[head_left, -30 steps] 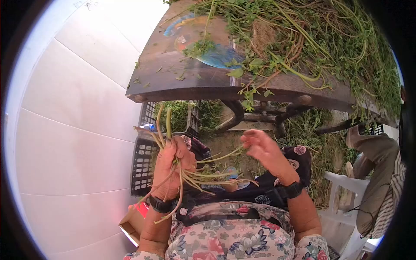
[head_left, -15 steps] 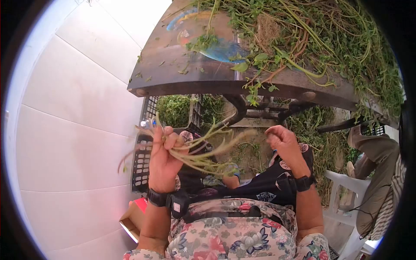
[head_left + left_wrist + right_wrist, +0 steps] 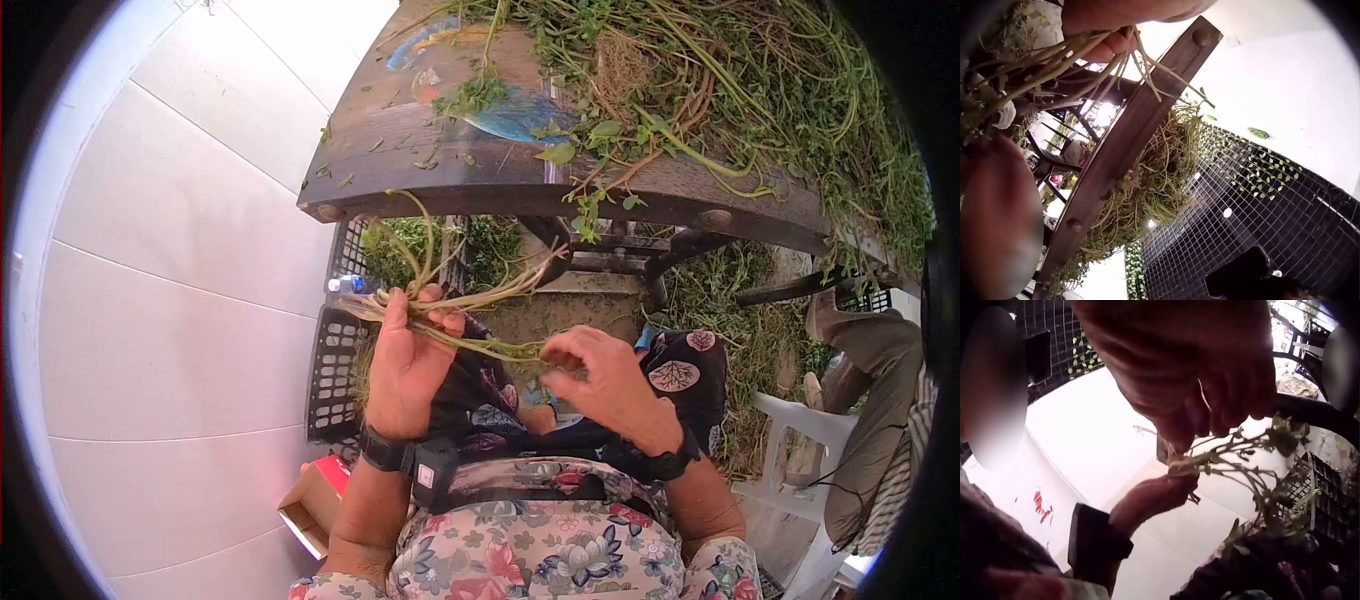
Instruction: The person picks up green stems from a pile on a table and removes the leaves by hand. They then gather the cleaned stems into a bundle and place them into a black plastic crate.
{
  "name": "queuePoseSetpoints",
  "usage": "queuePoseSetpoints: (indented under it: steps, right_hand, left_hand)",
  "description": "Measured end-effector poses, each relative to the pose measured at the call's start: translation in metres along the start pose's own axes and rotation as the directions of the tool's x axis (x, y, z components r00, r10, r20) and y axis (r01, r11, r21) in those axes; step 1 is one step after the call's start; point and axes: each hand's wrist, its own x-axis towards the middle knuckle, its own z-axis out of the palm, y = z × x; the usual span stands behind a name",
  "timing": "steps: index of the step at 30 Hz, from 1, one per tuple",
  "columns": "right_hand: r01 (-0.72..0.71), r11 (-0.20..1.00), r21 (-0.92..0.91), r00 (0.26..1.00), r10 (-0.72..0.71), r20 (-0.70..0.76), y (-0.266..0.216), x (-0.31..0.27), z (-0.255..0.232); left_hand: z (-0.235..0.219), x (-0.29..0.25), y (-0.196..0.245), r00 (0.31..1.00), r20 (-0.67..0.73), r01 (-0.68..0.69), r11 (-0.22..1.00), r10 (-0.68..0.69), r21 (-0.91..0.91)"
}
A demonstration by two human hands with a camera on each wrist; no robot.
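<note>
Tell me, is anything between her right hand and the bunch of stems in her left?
Nothing visible. The right hand already pinches the tips of the green stems that the left hand grips; only open air lies between the hands.

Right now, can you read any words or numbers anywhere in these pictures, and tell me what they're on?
No words or numbers can be read.
The small white label on the black device at the person's waist: too small to read.
The painted picture on the wooden table: blue and orange colours, no letters.
The red and white box by the floor: no print shows clearly.
The small bottle near the black crate: too blurred to read.
</note>
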Motion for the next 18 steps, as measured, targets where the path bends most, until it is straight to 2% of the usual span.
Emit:
queuePoseSetpoints:
  steps: [3, 6, 9, 11, 12, 15, 18]
  right_hand:
    - [0.098, 0.991, -0.094, 0.984, -0.111, -0.142, -0.006, 0.006, 0.015]
    - [0.169, 0.965, -0.201, 0.972, -0.198, -0.13, -0.003, 0.01, 0.019]
    - [0.194, 0.963, -0.187, 0.967, -0.22, -0.129, 0.006, 0.012, 0.017]
    - [-0.023, 0.999, 0.039, 1.0, 0.023, 0.001, -0.002, 0.009, 0.006]
    - [-0.145, 0.98, 0.139, 0.987, 0.134, 0.084, -0.007, 0.01, 0.001]
    - [-0.26, 0.925, 0.276, 0.965, 0.235, 0.119, -0.009, 0.011, -0.003]
    - [-0.205, 0.956, 0.21, 0.967, 0.164, 0.197, -0.007, 0.013, 0.0]
  left_hand:
    - [0.002, -0.001, -0.007, 0.999, -0.037, 0.015, 1.0, -0.015, 0.003]
    - [0.003, -0.002, -0.014, 0.999, -0.039, 0.014, 0.999, -0.013, 0.037]
    - [0.007, -0.005, -0.018, 1.0, -0.018, -0.015, 0.996, 0.017, 0.091]
    - [0.01, -0.007, -0.018, 1.0, -0.012, -0.015, 0.995, 0.016, 0.099]
    - [0.01, -0.008, -0.019, 1.0, -0.013, -0.002, 0.996, 0.003, 0.087]
    - [0.011, -0.006, -0.021, 0.999, -0.021, 0.033, 0.996, -0.032, 0.08]
    - [0.009, -0.004, -0.024, 0.999, 0.008, 0.04, 0.994, -0.042, 0.105]
